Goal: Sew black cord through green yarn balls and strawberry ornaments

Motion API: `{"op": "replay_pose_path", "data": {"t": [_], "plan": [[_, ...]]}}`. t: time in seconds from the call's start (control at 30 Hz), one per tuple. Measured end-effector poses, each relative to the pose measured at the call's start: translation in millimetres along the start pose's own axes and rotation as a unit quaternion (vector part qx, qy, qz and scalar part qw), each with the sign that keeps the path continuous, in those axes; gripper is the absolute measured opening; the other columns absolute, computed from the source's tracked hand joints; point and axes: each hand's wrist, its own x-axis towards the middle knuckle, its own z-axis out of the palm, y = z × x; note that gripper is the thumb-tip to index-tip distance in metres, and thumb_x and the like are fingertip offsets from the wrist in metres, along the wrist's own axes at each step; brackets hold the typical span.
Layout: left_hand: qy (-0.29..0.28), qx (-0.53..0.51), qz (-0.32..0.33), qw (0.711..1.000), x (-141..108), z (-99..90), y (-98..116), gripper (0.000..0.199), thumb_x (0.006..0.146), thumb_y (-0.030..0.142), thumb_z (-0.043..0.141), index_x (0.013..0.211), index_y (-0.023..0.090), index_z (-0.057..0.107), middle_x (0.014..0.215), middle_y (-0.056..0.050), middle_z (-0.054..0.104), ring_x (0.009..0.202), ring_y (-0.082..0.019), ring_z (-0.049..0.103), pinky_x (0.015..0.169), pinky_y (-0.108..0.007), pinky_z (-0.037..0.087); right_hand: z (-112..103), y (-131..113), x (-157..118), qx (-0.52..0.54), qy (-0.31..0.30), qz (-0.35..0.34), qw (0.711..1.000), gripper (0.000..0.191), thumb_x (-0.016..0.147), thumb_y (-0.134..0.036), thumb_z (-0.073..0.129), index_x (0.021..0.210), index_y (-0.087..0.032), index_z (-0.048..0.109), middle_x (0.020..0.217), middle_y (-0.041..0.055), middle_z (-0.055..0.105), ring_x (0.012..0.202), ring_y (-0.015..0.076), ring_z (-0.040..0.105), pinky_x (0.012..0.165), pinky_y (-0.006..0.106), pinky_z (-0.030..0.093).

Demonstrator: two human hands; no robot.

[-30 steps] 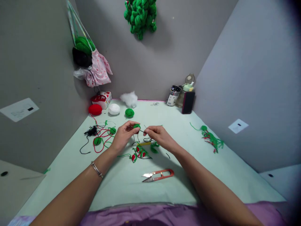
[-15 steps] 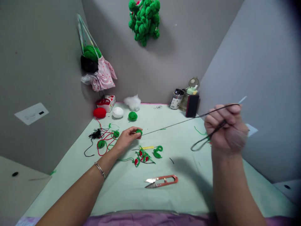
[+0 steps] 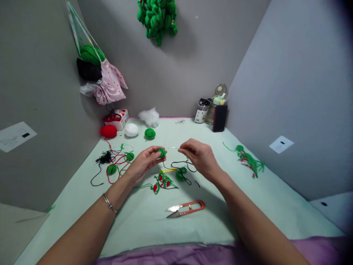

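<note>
My left hand point(image 3: 147, 160) pinches a small green crocheted ball point(image 3: 161, 152) between thumb and fingers. From it a black thread point(image 3: 176, 164) hangs in slack loops over the table toward my right hand point(image 3: 197, 152). Between that hand's thumb and forefinger is a thin needle point(image 3: 174, 148), its tip pointing left at the ball, a short gap away. Below lie red-and-green crocheted pieces point(image 3: 164, 182), a green curled piece point(image 3: 181, 175) partly under the thread, and a yellow-handled tool point(image 3: 168, 170). Thread snips point(image 3: 190, 208) with orange handles rest nearer me.
Red yarn point(image 3: 108, 131), white yarn point(image 3: 131, 130), green yarn point(image 3: 150, 133) and stuffing point(image 3: 150, 117) stand at the back. Tangled black thread point(image 3: 104, 157) lies left; green-and-red pieces point(image 3: 250, 162) lie right. A phone point(image 3: 220, 118) leans by a can of pens point(image 3: 202, 111).
My right hand has come down and left from high on the right, bringing the needle close to the ball. The black thread, stretched taut before, now hangs slack. The head view has shifted slightly.
</note>
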Motion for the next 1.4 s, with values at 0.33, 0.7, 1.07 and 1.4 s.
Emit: {"op": "replay_pose_path", "data": {"t": [0.33,0.7,1.07,1.4], "plan": [[0.002,0.022,0.023,0.999,0,-4.4,-3,0.025,0.079,0.025,0.08,0.102,0.016,0.073,0.103,-0.005,0.068,0.098,-0.016,0.062,0.104,-0.037,0.046,23,-13,-9,-0.091,-0.006,-0.133,0.987,0.025,0.1,-0.018,0.049,0.099,-0.018,0.074,0.076,0.0037,0.055,0.071,0.0153,0.053,0.062,0.026,0.039],[0.01,0.084,0.027,0.996,1,-5.7,-6,0.03,0.077,0.03,0.082,0.102,0.019,0.071,0.1,-0.003,0.068,0.094,-0.016,0.063,0.096,-0.034,0.045,23,-17,-9,-0.138,-0.053,-0.115,0.982,0.026,0.099,-0.013,0.049,0.089,-0.019,0.072,0.075,0.0035,0.052,0.073,0.016,0.048,0.061,0.026,0.033],[0.014,0.093,0.034,0.995,-1,-1.5,-7,0.027,0.073,0.026,0.084,0.094,0.017,0.068,0.091,-0.001,0.068,0.089,-0.015,0.063,0.091,-0.032,0.048,28,-14,-7,0.049,-0.066,-0.008,0.997,0.015,0.096,-0.016,0.059,0.089,-0.019,0.072,0.072,-0.0009,0.051,0.066,0.0116,0.049,0.064,0.025,0.037],[-0.011,-0.005,-0.003,1.0,-3,0.6,-5,0.028,0.073,0.021,0.086,0.094,0.016,0.069,0.093,-0.002,0.072,0.09,-0.013,0.066,0.097,-0.033,0.051,31,-7,-4,0.282,-0.075,0.069,0.954,0.011,0.09,-0.023,0.065,0.083,-0.018,0.072,0.079,0.0009,0.062,0.07,0.0127,0.055,0.066,0.026,0.041]]}}
